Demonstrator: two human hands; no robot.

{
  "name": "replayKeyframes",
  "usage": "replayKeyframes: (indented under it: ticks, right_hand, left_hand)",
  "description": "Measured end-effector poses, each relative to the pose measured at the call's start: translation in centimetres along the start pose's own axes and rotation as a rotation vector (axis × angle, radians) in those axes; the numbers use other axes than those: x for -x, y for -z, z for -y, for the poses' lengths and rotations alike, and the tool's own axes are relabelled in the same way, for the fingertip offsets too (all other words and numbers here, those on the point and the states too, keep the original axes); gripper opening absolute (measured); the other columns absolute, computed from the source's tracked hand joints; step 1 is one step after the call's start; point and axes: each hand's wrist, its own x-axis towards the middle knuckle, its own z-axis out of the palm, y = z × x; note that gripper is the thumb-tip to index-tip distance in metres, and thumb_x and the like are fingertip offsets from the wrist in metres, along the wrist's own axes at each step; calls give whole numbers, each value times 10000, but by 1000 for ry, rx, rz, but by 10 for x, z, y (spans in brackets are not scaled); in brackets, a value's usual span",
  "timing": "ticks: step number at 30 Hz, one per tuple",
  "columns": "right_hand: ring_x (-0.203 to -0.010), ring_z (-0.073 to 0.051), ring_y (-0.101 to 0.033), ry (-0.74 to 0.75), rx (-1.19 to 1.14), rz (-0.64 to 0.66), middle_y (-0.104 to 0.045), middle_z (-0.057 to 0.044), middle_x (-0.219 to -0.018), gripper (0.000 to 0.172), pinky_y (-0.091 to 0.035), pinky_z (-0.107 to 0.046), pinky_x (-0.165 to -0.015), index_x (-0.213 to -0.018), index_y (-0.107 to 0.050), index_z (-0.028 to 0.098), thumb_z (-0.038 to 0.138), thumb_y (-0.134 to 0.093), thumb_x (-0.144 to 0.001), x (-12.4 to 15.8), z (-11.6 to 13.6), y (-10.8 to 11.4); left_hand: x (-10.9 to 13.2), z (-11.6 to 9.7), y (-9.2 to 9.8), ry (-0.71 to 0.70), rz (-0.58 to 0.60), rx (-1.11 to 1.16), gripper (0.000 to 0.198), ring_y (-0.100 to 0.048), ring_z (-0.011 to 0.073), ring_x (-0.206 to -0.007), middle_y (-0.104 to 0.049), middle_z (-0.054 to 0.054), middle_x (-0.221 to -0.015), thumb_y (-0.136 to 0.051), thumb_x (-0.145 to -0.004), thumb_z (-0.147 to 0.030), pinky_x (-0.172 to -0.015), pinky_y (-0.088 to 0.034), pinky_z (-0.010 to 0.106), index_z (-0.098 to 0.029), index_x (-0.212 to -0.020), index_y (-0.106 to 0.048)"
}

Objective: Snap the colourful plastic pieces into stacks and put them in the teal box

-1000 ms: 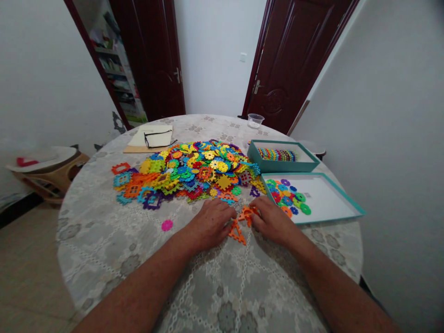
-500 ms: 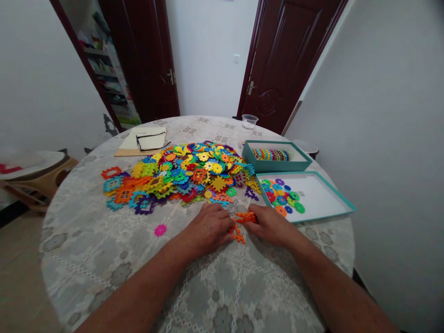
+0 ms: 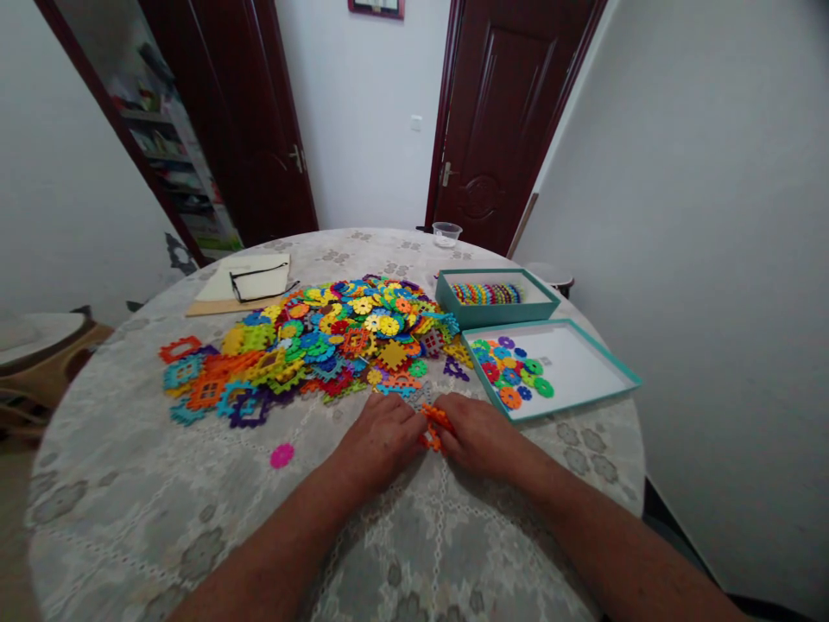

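Observation:
Orange notched plastic building pieces (image 3: 433,439) are between my two hands, low over the tablecloth in front of the pile. My left hand (image 3: 383,439) is closed on the left side of them, fingers bent over the edge. From the right, my right hand (image 3: 476,434) grips an orange piece (image 3: 438,417) between thumb and fingers. The two hands nearly touch, and their fingers hide much of the pieces, so I cannot tell whether these are joined. Just beyond lies the heap of coloured interlocking pieces (image 3: 343,341). A pink flower disc (image 3: 282,455) lies left of my left hand.
At the right, a teal box (image 3: 446,302) holds a row of coloured discs. Its white-bottomed lid (image 3: 583,363) carries several loose discs. Black glasses (image 3: 259,285) rest on paper at the back left. A clear plastic cup (image 3: 446,233) stands near the table's far edge.
My hands have come closer together, bringing the orange piece in my right hand against the one at my left. The whole view has shifted slightly.

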Motion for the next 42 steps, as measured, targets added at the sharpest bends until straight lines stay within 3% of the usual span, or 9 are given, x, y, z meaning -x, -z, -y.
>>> replayKeyframes:
  ticks: [7,12,17,23,28,33,42]
  right_hand:
    - [-957,-224,-624,39,-35,1,-663,-97,-1071,119,-419,-321,-812,-1067,-574,198,215,-497,-978,2,2,-2]
    - [-971,-234,-622,96,-45,15,-651,-96,-1082,189,-430,-329,-824,-1116,-580,197,190,-503,-943,7,9,7]
    - [-969,-244,-628,89,-91,21,-654,-91,-1085,244,-435,-332,-821,-1153,-604,197,277,-586,-923,8,11,7]
    - [-965,-226,-635,12,-185,-109,-691,-93,-1048,189,-431,-323,-862,-1088,-646,187,204,-510,-957,-1,2,3]
    - [-998,-240,-636,-84,-242,-229,-708,-101,-1084,293,-440,-323,-875,-1163,-647,178,153,-537,-893,-5,-7,0]
    - [-994,-228,-622,-59,-247,-182,-695,-94,-1080,270,-428,-313,-874,-1112,-635,182,113,-535,-871,-8,-9,-3]
    - [-899,-208,-566,38,-207,-89,-628,-57,-960,158,-398,-304,-785,-927,-548,207,98,-503,-822,-2,-9,6]
  left_hand:
    - [-3,4,-11,-3,-169,8,166,-582,216,-904,-701,29,-935,-609,-1028,-340,-820,-369,376,-209,-931,-642]
    - [-7,4,-14,38,-183,29,145,-606,211,-883,-709,20,-928,-625,-1019,-344,-793,-374,358,-217,-952,-642]
    - [-10,2,-13,52,-175,73,188,-621,209,-873,-716,26,-895,-616,-1019,-377,-782,-396,346,-213,-935,-653]
    - [-3,15,-4,159,-276,84,146,-630,229,-965,-729,64,-978,-554,-1036,-291,-850,-438,364,-209,-1037,-675]
    - [2,17,-2,207,-153,41,291,-576,282,-1163,-699,84,-1185,-694,-942,-329,-990,-445,440,-246,-1219,-663]
    - [-2,7,-9,197,-138,-33,370,-446,337,-1369,-590,95,-1425,-677,-954,-363,-1101,-390,521,-260,-1306,-627]
    - [-8,6,-9,123,-85,-22,110,-511,292,-1243,-708,67,-1109,-673,-973,-322,-1042,-396,480,-224,-1023,-671]
